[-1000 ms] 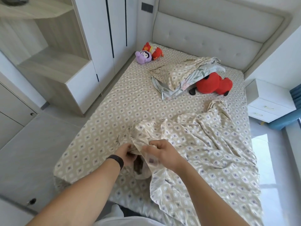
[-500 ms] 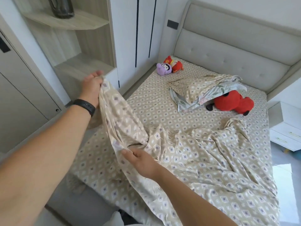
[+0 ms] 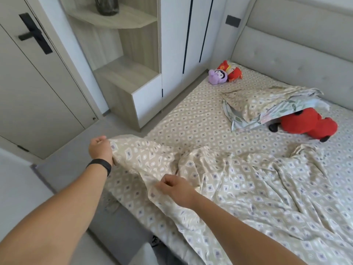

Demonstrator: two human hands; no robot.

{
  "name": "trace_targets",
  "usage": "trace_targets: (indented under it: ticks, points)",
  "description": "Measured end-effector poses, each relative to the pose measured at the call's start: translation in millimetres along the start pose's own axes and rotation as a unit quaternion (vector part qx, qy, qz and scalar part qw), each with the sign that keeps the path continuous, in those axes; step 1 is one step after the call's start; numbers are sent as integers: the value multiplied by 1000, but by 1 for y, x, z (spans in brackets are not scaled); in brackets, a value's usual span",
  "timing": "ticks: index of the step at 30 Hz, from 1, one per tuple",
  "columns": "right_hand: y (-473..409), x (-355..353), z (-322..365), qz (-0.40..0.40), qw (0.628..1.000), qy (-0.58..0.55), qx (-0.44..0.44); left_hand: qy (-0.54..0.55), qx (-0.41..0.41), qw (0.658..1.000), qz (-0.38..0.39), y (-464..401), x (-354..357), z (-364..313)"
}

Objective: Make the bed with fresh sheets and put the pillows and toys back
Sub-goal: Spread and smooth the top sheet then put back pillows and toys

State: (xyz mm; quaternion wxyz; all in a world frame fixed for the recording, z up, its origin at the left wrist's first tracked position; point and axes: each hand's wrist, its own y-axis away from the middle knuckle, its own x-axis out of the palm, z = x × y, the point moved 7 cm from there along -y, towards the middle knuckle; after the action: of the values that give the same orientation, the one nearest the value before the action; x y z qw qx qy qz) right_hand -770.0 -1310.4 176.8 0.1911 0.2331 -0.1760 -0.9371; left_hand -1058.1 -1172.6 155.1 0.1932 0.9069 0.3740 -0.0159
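Observation:
A beige diamond-patterned cover (image 3: 248, 184) lies rumpled over the near half of the bed (image 3: 193, 119), which wears a matching fitted sheet. My left hand (image 3: 100, 148) grips the cover's corner, held out past the bed's left side. My right hand (image 3: 175, 187) pinches the cover's near edge, lower and closer to me. A pillow (image 3: 254, 104) in a matching case lies near the headboard, over a leafy cloth. A big red plush toy (image 3: 305, 125) sticks out from under it. A purple plush (image 3: 217, 76) and a small red plush (image 3: 232, 71) sit at the far left corner.
A wood-and-white shelf unit (image 3: 133, 88) and white wardrobe doors (image 3: 187, 44) stand along the bed's left side. A grey door with a black handle (image 3: 35, 33) is at the left. The padded headboard (image 3: 298, 50) closes the far end. Grey floor (image 3: 72, 159) runs beside the bed.
My left hand has come down and out to the left with the cover's corner, spreading the cloth flatter. My right hand still pinches the near edge.

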Motion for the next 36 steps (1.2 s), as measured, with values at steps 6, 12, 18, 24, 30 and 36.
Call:
trace_targets:
  ticks: [6,12,18,24,30,36]
  points:
    - [5,62,-12,115,992,38,29,-352,-142,925,-8,-75,-73,101]
    - [5,17,-77,116,980,62,148,-392,-115,897,168,16,19,113]
    - [4,-46,-131,32,975,60,213,-402,-57,816,411,130,138,133]
    - [16,-100,-159,-64,968,-16,241,-441,1,758,480,176,216,154]
    - [19,-147,-209,-132,955,-62,258,-496,50,708,500,174,299,194]
    - [0,-183,-305,-208,928,-107,289,-570,111,716,388,135,396,278]
